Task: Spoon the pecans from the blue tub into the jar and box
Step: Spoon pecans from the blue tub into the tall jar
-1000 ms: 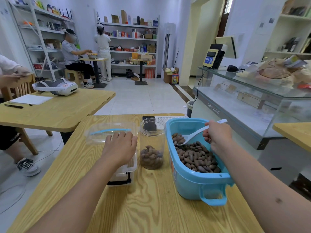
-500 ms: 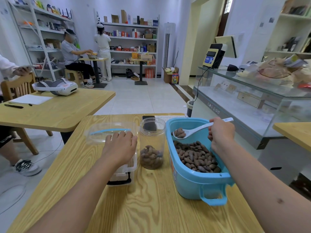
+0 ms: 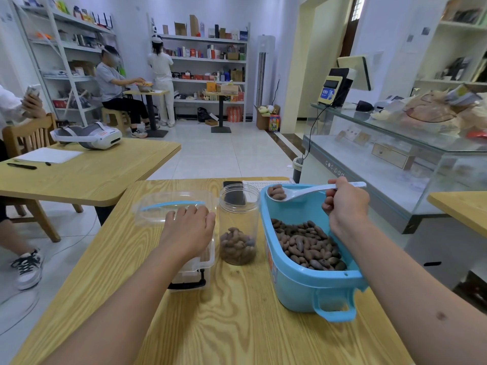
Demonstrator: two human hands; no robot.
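Note:
A blue tub (image 3: 300, 283) with a heap of brown pecans (image 3: 307, 245) stands on the wooden table at the right. My right hand (image 3: 345, 205) grips the handle of a white spoon (image 3: 311, 192), whose bowl holds a few pecans above the tub's far left corner. A clear jar (image 3: 238, 225), open and about a third full of pecans, stands just left of the tub. Left of the jar is a clear plastic box (image 3: 168, 206) with a black latch. My left hand (image 3: 188, 229) rests on the box's near part, fingers loosely bent.
A black phone (image 3: 233, 187) and white paper lie behind the jar. Another wooden table (image 3: 105, 175) with a headset, paper and pen stands to the left. A glass counter (image 3: 395, 154) runs along the right. People sit and stand by shelves further back.
My right hand has lifted the spoon out of the pecan heap with a few pecans and carried it up and left toward the jar. My left hand has stayed on the box.

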